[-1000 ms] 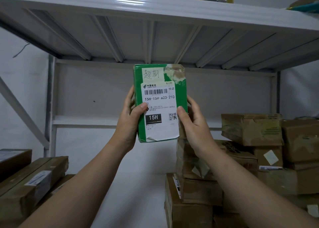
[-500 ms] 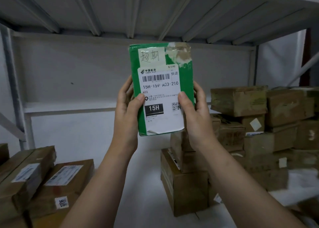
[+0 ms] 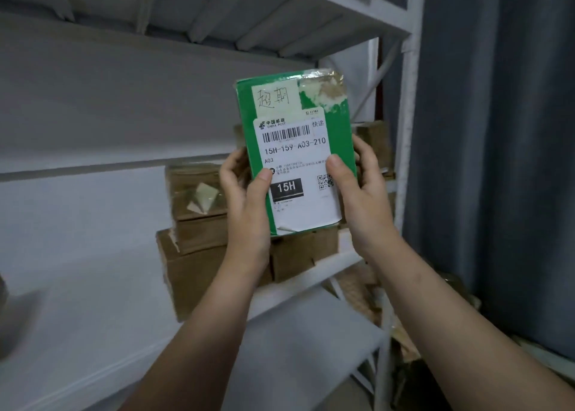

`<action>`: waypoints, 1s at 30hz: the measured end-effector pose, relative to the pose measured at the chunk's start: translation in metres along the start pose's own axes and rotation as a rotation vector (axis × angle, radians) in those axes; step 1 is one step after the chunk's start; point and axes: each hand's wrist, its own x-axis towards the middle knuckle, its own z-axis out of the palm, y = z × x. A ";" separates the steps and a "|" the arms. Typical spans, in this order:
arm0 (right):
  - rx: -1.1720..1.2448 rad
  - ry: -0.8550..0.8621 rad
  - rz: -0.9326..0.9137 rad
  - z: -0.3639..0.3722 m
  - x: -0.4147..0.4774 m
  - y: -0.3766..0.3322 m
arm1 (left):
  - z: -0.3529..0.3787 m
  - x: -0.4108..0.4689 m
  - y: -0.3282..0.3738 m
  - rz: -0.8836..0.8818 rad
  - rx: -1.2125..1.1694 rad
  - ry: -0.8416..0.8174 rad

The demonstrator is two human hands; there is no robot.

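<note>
White metal shelving (image 3: 311,317) filled the background, with brown boxes (image 3: 199,211) stacked on the middle level and a grey-blue curtain (image 3: 497,161) hung at the right.

Seen from the head, the green parcel (image 3: 340,139) was held upright in the air, in front of the box stack. It was clasped by both hands, the left hand (image 3: 249,205) at its left edge and the right hand (image 3: 364,199) at its right, with the thumbs pressed on the white label (image 3: 298,174).

The pick-up was judged done and the label check under way; placing was left to do. Against half a second ago the hold was unchanged, but the view had been swung right. The curtain and the end post (image 3: 410,130) were brought into sight, and the boxes at far left were lost.
</note>
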 end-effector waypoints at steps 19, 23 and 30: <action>-0.377 0.435 0.452 -0.442 -0.161 -0.050 | 0.336 -0.246 -0.164 -0.530 -0.026 -0.614; -0.435 0.487 0.519 -0.492 -0.169 -0.030 | 0.375 -0.260 -0.208 -0.593 -0.029 -0.710; -0.506 0.633 0.604 -0.546 -0.146 0.045 | 0.418 -0.249 -0.319 -0.697 0.017 -0.768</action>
